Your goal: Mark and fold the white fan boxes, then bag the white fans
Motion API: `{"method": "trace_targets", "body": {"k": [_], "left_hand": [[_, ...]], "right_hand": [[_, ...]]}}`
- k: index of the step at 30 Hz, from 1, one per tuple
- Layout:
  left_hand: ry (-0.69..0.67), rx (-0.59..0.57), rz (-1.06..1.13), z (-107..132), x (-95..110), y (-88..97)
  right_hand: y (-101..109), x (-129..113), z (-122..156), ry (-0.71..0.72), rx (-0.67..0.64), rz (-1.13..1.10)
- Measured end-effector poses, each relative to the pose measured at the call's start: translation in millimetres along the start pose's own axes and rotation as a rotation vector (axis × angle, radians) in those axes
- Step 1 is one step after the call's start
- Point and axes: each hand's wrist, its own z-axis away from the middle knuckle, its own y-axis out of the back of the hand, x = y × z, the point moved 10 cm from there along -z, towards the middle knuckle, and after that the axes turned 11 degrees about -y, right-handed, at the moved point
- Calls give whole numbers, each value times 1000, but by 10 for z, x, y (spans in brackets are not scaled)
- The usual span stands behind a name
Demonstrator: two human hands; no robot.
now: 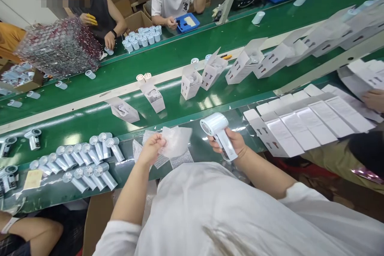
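As left hand (152, 148) pinches plastic (177, 142), right (237, 144) clasps device (221, 136)

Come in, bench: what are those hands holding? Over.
Left hand pinching translucent bag. Right hand gripping light-blue handheld device by its handle. Bubble-wrap pieces near the bag; nothing visibly blocking the device.

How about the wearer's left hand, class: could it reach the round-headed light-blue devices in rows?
Probably yes: only clear bubble wrap lies between the left hand and devices, though that hand holds a translucent plastic bag.
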Motion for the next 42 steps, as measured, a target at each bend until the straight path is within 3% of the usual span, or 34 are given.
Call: {"method": "trace_targets", "body": {"k": [3, 5, 7, 10, 12, 14, 16, 20, 23, 26, 28, 32, 35, 37, 42], "left_hand": [[54, 115, -353, -356, -124, 348], [28, 219, -429, -456, -172, 391], [-55, 226, -549, -444, -224, 148], [-110, -24, -796, -344, -520, -604], [-39, -137, -862, -282, -811, -924], [17, -152, -835, -277, -988, -1000], [26, -139, -759, -306, -1029, -938], [37, -103, -546, -294, -900, -764], [34, -82, -339, -208, -742, -763], [29, 19, -67, -119, -585, -707], [14, 96, 23, -56, -470, -626], [-155, 104, -119, 133, -105, -617], [-421, -6, -433, 370, 213, -866], [-534, -54, -593, 509, 302, -1053], [-546, -53, -706, 492, 376, -1276]], "right_hand": [[319, -17, -68, -8, 208, -15], [515, 85, -131, -38, 326, 15], [663, 196, -168, -47, 401, 62], [800, 294, -157, -31, 457, 108], [841, 312, -129, -31, 461, 122], [842, 302, -106, -39, 440, 136], [800, 296, -102, -60, 398, 151], [507, 469, -198, -239, 194, 225], [266, 594, -307, -344, 77, 288], [134, 600, -405, -353, 51, 334], [146, 555, -425, -332, 107, 365], [240, 431, -329, -281, 276, 402], [235, 421, -238, -270, 349, 345], [222, 455, -203, -256, 401, 277], [158, 541, -208, -217, 421, 149]]}}
